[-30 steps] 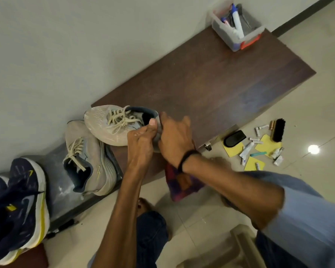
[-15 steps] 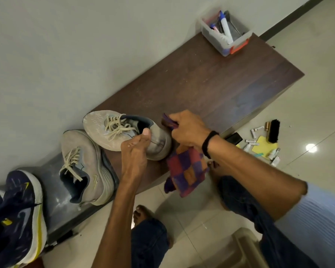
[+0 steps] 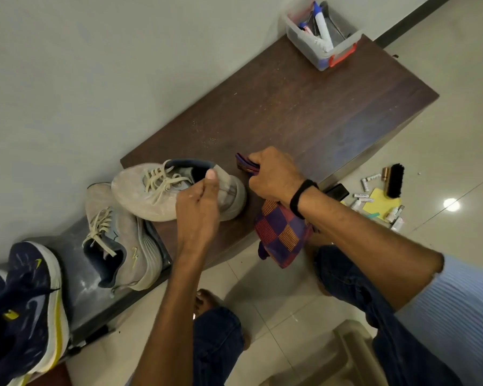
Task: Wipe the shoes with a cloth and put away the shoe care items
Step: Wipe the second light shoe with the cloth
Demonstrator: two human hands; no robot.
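Beige shoe (image 3: 140, 190) lies along the counter (image 3: 290, 121), heel toward the cloth (image 3: 282, 232) your right fingers (image 3: 262, 160) clench; your left fingers (image 3: 211, 175) pinch its collar.

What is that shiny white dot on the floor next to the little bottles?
Head view: the white dot is glare, likely a lamp mirrored in the glossy floor tile; same view, the brown table shows a faint sheen too.

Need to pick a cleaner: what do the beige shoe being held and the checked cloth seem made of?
The beige shoe: likely matte knit or mesh textile, given its dull, dusty surface. The checked cloth: soft woven fabric, possibly cotton; it hangs limp from the right hand.
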